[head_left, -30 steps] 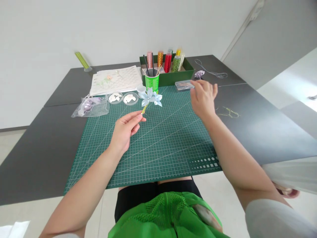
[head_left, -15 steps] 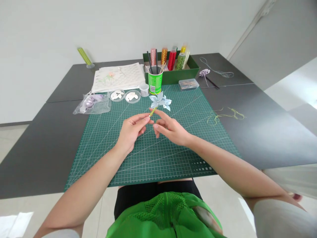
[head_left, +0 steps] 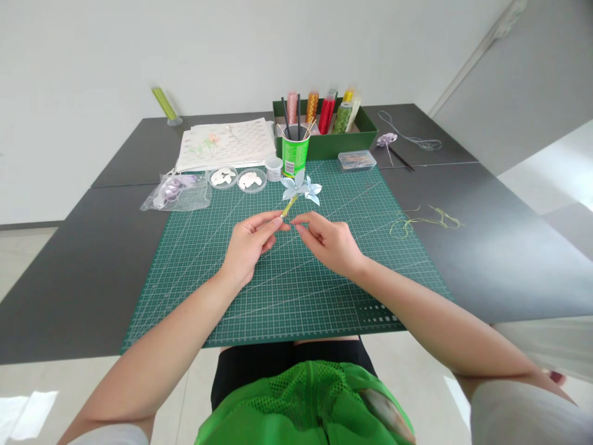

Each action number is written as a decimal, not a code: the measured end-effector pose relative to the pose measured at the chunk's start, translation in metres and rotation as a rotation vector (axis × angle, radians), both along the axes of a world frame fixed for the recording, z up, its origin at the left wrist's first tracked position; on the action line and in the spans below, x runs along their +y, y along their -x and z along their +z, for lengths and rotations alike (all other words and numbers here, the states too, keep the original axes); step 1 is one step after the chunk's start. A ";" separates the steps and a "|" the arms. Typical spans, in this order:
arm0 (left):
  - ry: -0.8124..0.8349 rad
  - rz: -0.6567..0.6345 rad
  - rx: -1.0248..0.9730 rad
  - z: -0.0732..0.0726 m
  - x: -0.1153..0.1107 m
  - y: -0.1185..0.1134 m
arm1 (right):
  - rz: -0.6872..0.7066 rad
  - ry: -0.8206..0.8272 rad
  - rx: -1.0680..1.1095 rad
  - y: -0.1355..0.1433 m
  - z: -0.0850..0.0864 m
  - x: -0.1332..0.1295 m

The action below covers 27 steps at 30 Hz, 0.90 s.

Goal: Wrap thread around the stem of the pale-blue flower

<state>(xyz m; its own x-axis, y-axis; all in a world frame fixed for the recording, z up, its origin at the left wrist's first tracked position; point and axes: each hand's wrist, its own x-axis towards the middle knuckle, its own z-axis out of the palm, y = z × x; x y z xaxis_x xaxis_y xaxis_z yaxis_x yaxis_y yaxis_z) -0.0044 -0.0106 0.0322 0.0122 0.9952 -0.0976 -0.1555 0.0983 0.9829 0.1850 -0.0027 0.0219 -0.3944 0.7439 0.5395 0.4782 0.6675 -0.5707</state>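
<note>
Pale blue flowers point(head_left: 300, 185) on a green-wrapped stem stand tilted above the cutting mat. My left hand point(head_left: 252, 242) pinches the lower end of the stem between thumb and forefinger. Just to the right of the stem is my right hand point(head_left: 328, 241), its thumb and forefinger close together and the other fingers curled. Whatever is between those fingertips, possibly a fine thread, is too small to make out. Both hands are over the green gridded mat point(head_left: 287, 296).
Behind the flowers stands a green cup point(head_left: 295, 154) with sticks, before a green box point(head_left: 343, 145) of thread spools. White pieces fill two round dishes point(head_left: 251, 180). A plastic bag point(head_left: 178, 191) lies left, loose green thread point(head_left: 430, 221) right, a clear case point(head_left: 356, 161) behind.
My right forefinger has left the stem near the flowers and come down towards my right thumb. My left hand keeps its pinch on the stem. The view has shifted slightly.
</note>
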 end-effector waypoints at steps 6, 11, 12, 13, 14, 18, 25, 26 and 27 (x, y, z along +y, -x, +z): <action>0.015 0.013 0.004 -0.001 0.001 0.002 | -0.025 -0.143 -0.080 -0.004 -0.005 0.001; 0.015 0.010 -0.004 -0.002 0.001 0.002 | -0.021 -0.190 -0.131 -0.007 -0.003 0.001; 0.010 0.008 0.003 -0.002 0.001 0.002 | -0.025 -0.201 -0.125 -0.007 -0.002 0.001; 0.005 0.006 0.013 -0.001 0.001 0.002 | -0.024 -0.222 -0.113 -0.007 -0.001 0.001; -0.001 0.004 0.027 -0.001 0.001 0.002 | -0.020 -0.250 -0.102 -0.008 -0.001 0.001; -0.041 -0.007 0.155 -0.003 0.002 0.004 | 0.010 -0.386 -0.160 -0.012 0.003 0.001; -0.176 -0.112 0.549 -0.004 -0.001 0.005 | 0.064 -0.582 -0.316 -0.023 0.014 0.005; -0.193 -0.152 0.569 -0.004 -0.002 0.005 | 0.053 -0.603 -0.330 -0.024 0.015 0.005; -0.204 -0.192 0.589 -0.003 -0.004 0.004 | 0.045 -0.630 -0.331 -0.025 0.016 0.006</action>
